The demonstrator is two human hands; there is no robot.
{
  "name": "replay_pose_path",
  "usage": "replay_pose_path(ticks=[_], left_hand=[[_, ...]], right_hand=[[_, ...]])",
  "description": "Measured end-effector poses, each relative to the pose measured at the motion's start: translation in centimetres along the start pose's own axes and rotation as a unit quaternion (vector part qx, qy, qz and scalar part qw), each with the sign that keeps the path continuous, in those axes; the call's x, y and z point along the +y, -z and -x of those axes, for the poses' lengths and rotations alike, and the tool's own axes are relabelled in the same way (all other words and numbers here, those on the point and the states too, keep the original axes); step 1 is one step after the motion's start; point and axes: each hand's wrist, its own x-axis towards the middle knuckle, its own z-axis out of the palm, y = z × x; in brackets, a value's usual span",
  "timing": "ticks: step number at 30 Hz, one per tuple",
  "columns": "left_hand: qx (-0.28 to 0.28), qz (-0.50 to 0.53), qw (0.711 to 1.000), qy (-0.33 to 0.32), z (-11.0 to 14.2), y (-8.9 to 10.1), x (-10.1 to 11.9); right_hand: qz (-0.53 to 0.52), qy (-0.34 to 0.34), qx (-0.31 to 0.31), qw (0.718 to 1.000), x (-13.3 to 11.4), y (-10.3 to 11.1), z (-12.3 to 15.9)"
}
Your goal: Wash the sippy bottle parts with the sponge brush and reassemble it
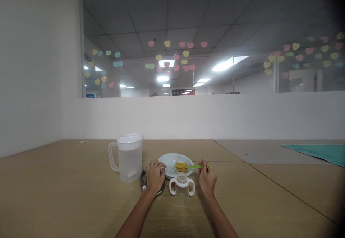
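My right hand [207,178] pinches the green handle of a brush [190,166] whose yellow sponge head lies on a white plate [168,159]. My left hand [155,176] is curled over a dark round lid [142,181] at the plate's left edge. Between my hands stands a clear baby cup [182,186] with two white handles, its mouth uncovered. A translucent pitcher [129,158] holding water and topped with a white lid stands left of my left hand.
A brown table [54,195] spreads all around, with seams running across its right half. A teal cloth [319,152] lies at the far right. A white low wall with glass above backs the table.
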Motion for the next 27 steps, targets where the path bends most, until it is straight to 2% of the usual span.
replay_pose_path(ticks=[6, 10, 15, 19, 23, 27], left_hand=[[-0.08, 0.001, 0.996, 0.041, -3.1, -2.0, 0.6], [-0.101, -0.003, 0.992, 0.075, -5.2, -3.7, 0.9], [-0.114, -0.005, 0.988, 0.099, -6.0, -4.9, 1.7], [-0.112, -0.004, 0.988, 0.105, -6.2, -4.4, 2.4], [-0.106, 0.021, 0.989, 0.096, -6.2, -2.6, 2.8], [-0.091, 0.064, 0.991, 0.08, -4.4, -1.0, 2.5]], right_hand=[[-0.034, -0.043, 0.037, 0.998, 0.6, -0.1, -0.2], [-0.053, -0.05, 0.042, 0.996, 0.5, -0.2, -0.1], [-0.066, -0.058, 0.049, 0.995, 0.0, -0.2, 0.2], [-0.091, -0.064, 0.054, 0.992, 0.1, -0.3, 0.0], [-0.168, -0.102, 0.093, 0.976, 0.8, -0.1, -0.7], [-0.201, -0.134, 0.115, 0.964, 1.3, -0.1, -1.3]])
